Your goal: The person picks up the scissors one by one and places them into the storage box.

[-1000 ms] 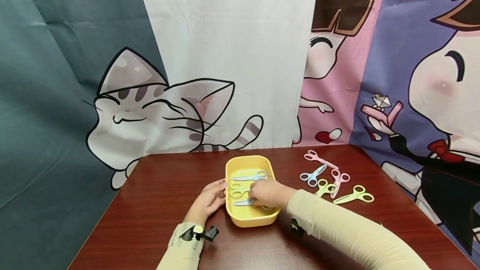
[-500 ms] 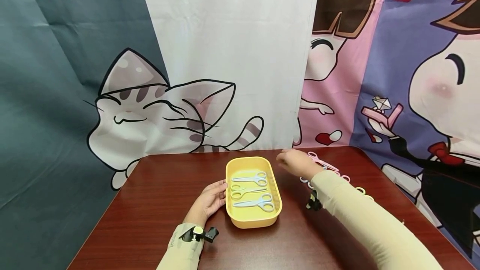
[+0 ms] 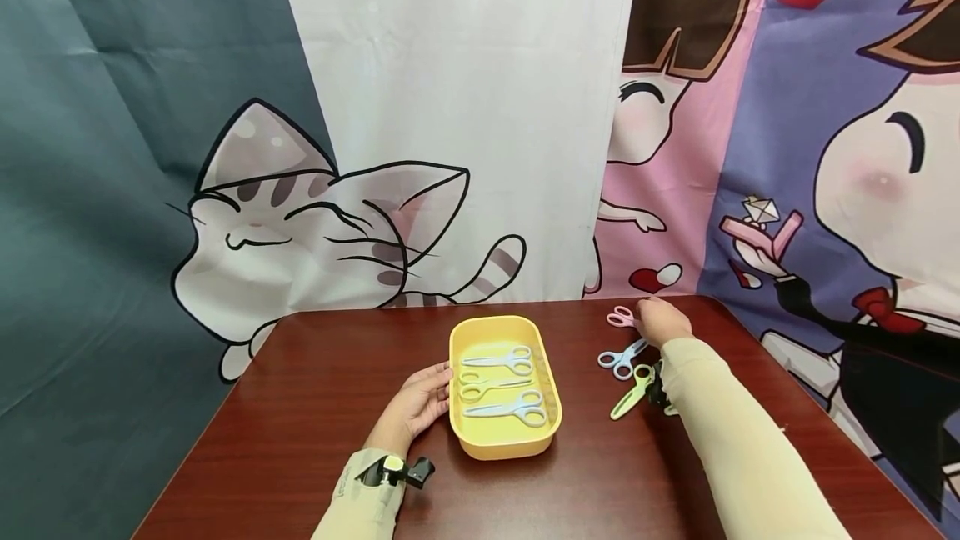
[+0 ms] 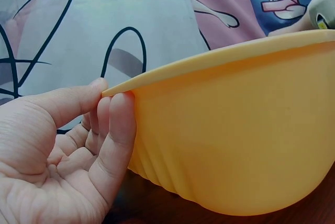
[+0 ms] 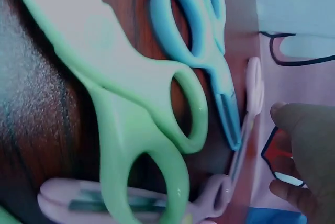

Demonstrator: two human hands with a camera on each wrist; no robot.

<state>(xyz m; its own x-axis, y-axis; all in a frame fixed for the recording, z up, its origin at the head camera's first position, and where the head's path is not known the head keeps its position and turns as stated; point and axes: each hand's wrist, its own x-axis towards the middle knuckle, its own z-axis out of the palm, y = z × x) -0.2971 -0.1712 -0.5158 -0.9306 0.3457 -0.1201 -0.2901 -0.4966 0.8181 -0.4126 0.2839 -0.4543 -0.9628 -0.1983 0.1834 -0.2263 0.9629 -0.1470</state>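
Note:
My left hand [image 3: 423,398] pinches the left rim of a yellow plastic tray [image 3: 506,448], thumb on top and fingers under the lip in the left wrist view. Inside lie a blue pair of scissors [image 3: 510,361], a yellow-green pair [image 3: 489,385] and another blue pair [image 3: 516,409]. At the back right, my right hand [image 3: 663,323] is over a pink pair of scissors [image 3: 633,322], hiding its blades in the head view. In the right wrist view, thumb and fingers stand apart with nothing seen between them, close to the pink pair [image 5: 255,90].
Near the right hand on the table lie blue scissors [image 3: 628,354] and green scissors [image 3: 632,397]. A second pink pair [image 5: 214,198] shows in the right wrist view. The right forearm covers part of this group. A printed cloth [image 3: 480,107] hangs behind the table.
My right hand has let go of the lower blue scissors in the tray and moved right and back to the loose scissors. The left hand stays on the tray rim.

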